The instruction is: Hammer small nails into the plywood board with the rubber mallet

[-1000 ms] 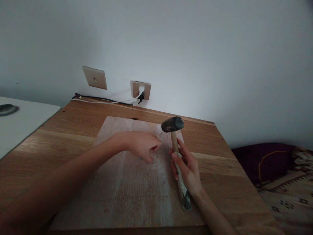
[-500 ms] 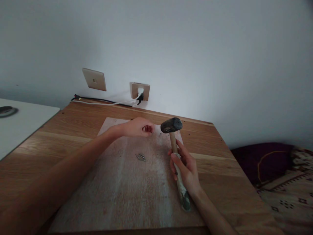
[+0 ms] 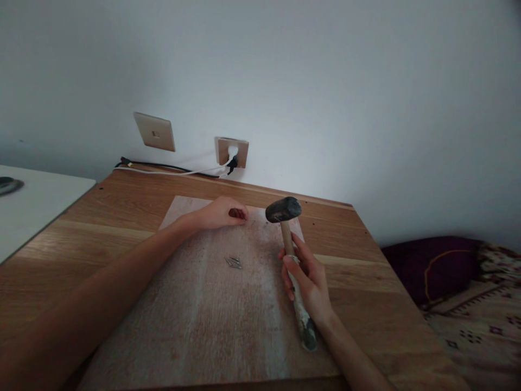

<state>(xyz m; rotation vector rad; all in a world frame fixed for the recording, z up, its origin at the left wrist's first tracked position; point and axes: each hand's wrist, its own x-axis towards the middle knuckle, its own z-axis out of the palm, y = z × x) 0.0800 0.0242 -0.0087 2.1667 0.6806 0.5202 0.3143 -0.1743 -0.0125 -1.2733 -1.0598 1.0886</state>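
Observation:
My right hand (image 3: 312, 285) is wrapped round the worn wooden handle of a hammer (image 3: 284, 210), whose dark, blocky head points toward the wall. The hammer is over the right side of a pale, scuffed wooden board (image 3: 203, 320). To the left of the hammer head, my left hand (image 3: 222, 212) is low over the far part of the board, fingers curled and thumb and fingertips pinched together. Whatever the pinch holds, if anything, is too small to make out. A small group of metal nails (image 3: 233, 263) lies on the board between my hands.
Under the board is a brown wooden tabletop (image 3: 350, 315) against a white wall. A socket (image 3: 240, 155) with plugs and cables (image 3: 163, 169) is behind it, beside a wall plate (image 3: 154, 132). A white surface (image 3: 36, 209) adjoins at left; a purple cushion (image 3: 439, 266) lies at right.
My left hand has shifted slightly left and down toward the board, its fingers still curled. The hammer in my right hand has hardly moved. The nails lie as before.

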